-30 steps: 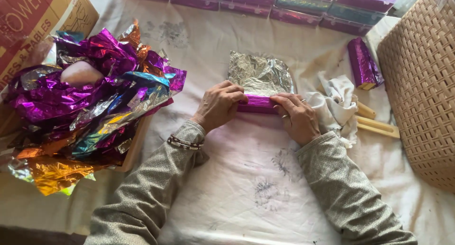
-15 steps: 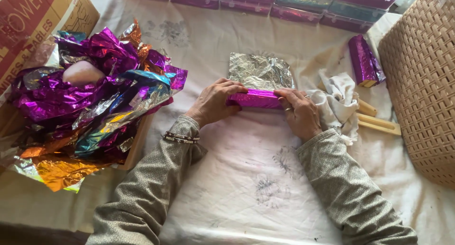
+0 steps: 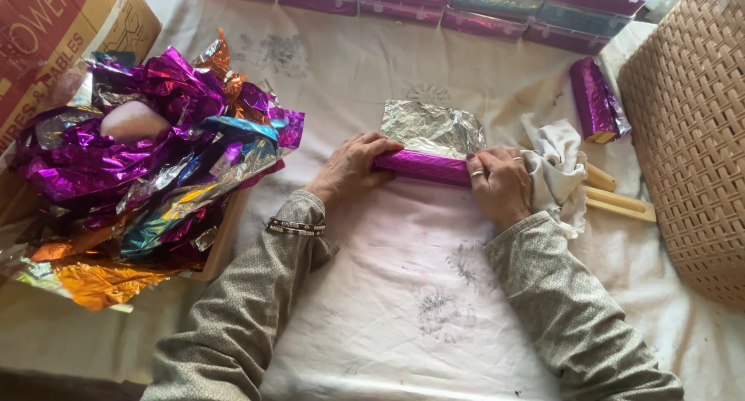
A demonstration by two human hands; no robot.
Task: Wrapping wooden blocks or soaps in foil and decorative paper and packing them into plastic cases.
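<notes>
A long bar partly wrapped in shiny purple foil point(image 3: 423, 166) lies on the white cloth, with the silver side of the foil sheet point(image 3: 431, 127) spread flat behind it. My left hand point(image 3: 351, 166) grips the bar's left end, fingers curled over the top. My right hand point(image 3: 497, 182), with rings on two fingers, presses on the bar's right end. Both hands rest on the cloth.
A heap of crumpled purple, orange and blue foil point(image 3: 147, 164) fills a tray at left, beside a cardboard box point(image 3: 54, 28). A wrapped purple bar point(image 3: 594, 98), a white rag point(image 3: 555, 172) and wooden sticks point(image 3: 617, 203) lie at right. A woven basket point(image 3: 691, 129) stands far right. Plastic boxes point(image 3: 497, 5) line the back.
The bar has rolled away from me onto the foil sheet, so more purple foil covers it and less silver sheet shows. Both hands moved forward with it.
</notes>
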